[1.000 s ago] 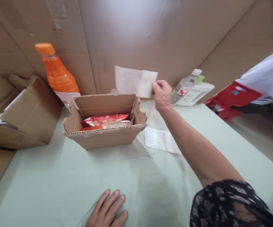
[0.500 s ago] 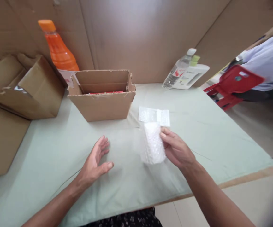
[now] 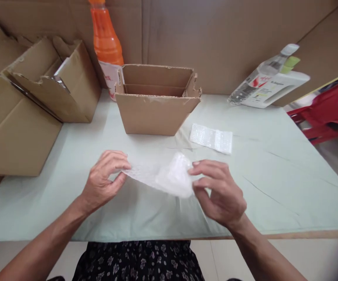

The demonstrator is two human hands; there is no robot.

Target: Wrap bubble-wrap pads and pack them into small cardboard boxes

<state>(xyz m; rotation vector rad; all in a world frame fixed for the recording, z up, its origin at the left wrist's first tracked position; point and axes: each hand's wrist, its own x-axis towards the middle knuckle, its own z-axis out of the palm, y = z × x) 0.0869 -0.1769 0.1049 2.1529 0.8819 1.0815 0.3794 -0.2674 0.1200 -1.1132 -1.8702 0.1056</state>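
Toward the worktop's (image 3: 274, 175) front edge, left hand (image 3: 106, 175) in narrow grip on one end of a bubble-wrap sheet (image 3: 173, 175); right hand (image 3: 220, 191) pinching its bunched end. Judged partly opened out, bunched portion left. Folded piece (image 3: 211, 138) lies behind, untouched. Surface pale green, creased. Left edge: cartons (image 3: 79, 86); back edge: orange bottle (image 3: 107, 45), open box (image 3: 157, 113); back-right corner: clear bottle (image 3: 253, 80), white jug (image 3: 292, 86); beyond, red chair (image 3: 333, 103).

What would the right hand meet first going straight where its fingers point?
The right hand would first meet the held bubble wrap; beyond that, probably the left hand, though depth is unclear.
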